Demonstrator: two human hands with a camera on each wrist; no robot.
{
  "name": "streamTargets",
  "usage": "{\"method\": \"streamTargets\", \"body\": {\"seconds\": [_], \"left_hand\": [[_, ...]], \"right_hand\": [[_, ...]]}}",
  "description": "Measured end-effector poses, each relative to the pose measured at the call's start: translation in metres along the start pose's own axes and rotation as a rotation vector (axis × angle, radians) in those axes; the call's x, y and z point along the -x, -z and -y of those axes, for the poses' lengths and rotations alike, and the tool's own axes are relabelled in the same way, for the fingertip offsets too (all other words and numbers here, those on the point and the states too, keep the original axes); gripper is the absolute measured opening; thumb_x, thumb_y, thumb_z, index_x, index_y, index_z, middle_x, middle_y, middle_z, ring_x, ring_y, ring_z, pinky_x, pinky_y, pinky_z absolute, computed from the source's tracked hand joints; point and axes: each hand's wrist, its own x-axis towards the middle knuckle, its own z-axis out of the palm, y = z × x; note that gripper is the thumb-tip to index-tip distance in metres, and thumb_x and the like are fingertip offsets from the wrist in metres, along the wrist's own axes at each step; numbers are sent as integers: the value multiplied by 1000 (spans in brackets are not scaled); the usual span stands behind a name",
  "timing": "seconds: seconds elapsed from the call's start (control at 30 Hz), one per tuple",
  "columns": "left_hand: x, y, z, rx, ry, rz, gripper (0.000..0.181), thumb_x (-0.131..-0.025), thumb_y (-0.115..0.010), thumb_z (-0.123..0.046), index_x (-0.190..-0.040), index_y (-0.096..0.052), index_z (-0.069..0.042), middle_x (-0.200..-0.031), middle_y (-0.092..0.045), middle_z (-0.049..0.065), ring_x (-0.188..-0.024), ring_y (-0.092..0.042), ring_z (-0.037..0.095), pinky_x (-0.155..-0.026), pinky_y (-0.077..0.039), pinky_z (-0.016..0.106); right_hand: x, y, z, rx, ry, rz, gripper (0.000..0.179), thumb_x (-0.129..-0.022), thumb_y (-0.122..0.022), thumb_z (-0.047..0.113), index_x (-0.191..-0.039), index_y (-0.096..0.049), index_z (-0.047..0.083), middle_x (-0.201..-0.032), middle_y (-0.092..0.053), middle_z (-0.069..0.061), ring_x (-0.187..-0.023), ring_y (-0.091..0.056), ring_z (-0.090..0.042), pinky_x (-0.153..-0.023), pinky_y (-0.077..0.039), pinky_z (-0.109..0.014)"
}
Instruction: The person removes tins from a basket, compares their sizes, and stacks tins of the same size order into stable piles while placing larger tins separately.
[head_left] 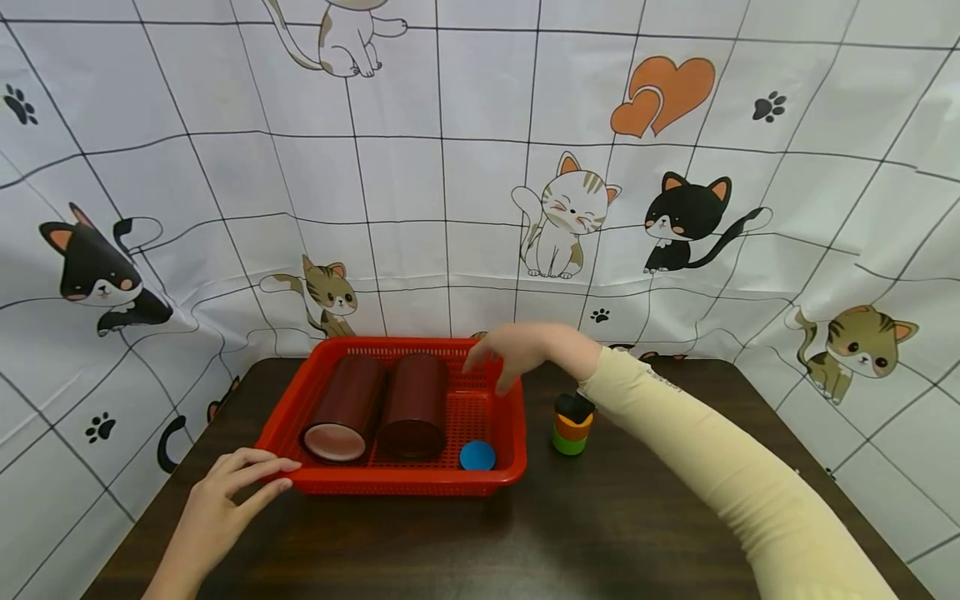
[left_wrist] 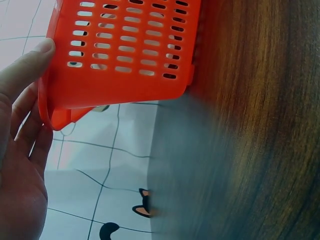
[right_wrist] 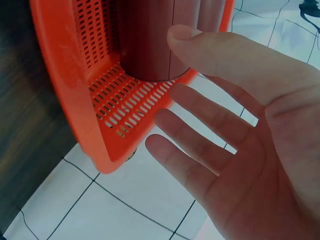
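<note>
A red plastic basket (head_left: 397, 481) with slotted walls sits on the table. Two dark brown cylinders lie side by side in it: the left cylinder (head_left: 348, 400) shows a pale pinkish end, the right cylinder (head_left: 415, 400) a dark one. A blue round piece (head_left: 477, 456) lies in the basket's front right corner. At the front left corner my left hand (head_left: 225, 500) holds the rim, thumb (left_wrist: 45, 47) on the near side and fingers behind. My right hand (head_left: 517, 350) hovers over the basket's back right part, fingers spread and apart from the cylinders, holding nothing.
Right of the basket, partly behind the right forearm, stands a small stack of green, orange and black pieces (head_left: 570, 429) on the dark wooden table (head_left: 600, 533). A white cat-print sheet (head_left: 480, 183) with grid lines hangs close around the table's back and sides.
</note>
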Motion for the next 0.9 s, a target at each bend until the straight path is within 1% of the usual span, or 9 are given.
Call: {"method": "streamTargets", "body": {"seconds": [0.2, 0.43, 0.53, 0.6, 0.77, 0.9], "left_hand": [[-4, 0, 1, 3, -10, 12, 35, -75, -83, -9, -101, -77, -33, -98, -63, -15, -94, -41, -11, -72, -33, 15], [-5, 2, 0, 9, -2, 7, 37, -73, -84, -8, -99, -77, -32, -97, -63, -16, -95, -42, -12, -76, -35, 12], [-5, 2, -1, 6, -1, 4, 36, -73, -85, -8, -99, -77, -32, -97, -63, -15, -95, -42, -12, -76, -35, 12], [-5, 3, -1, 3, -2, 1, 37, -73, -85, -8, -99, -77, -32, -97, -63, -15, -95, -42, -12, -77, -35, 12], [-5, 3, -1, -3, 0, 1, 38, -72, -85, -7, -99, -77, -32, -97, -63, -15, -95, -41, -12, -77, -35, 13], [-4, 2, 0, -11, 11, 8, 37, -73, -85, -9, -100, -77, -34, -97, -63, -15, -97, -41, -13, -79, -35, 13]], "right_hand": [[-10, 0, 5, -15, -1, 46, 57, -89, -73, 12, -142, -55, 20, -148, -52, -1, -138, -47, -22, -111, -43, -40], [-27, -2, 8, 12, 24, 90, 55, -88, -74, 13, -139, -57, 24, -146, -54, 1, -135, -50, -22, -108, -45, -37], [-32, -4, 9, -11, 15, 114, 54, -88, -75, 13, -137, -59, 26, -145, -55, 2, -134, -51, -23, -106, -47, -36], [-35, -5, 10, -10, 9, 133, 54, -87, -77, 13, -136, -60, 27, -145, -55, 4, -135, -50, -20, -105, -48, -35], [-41, -8, 12, -22, 7, 167, 55, -86, -78, 14, -135, -61, 30, -145, -55, 6, -137, -49, -16, -106, -47, -33], [-45, -14, 13, -54, 2, 198, 52, -86, -77, 12, -133, -63, 30, -143, -56, 7, -137, -48, -17, -105, -48, -33]]}}
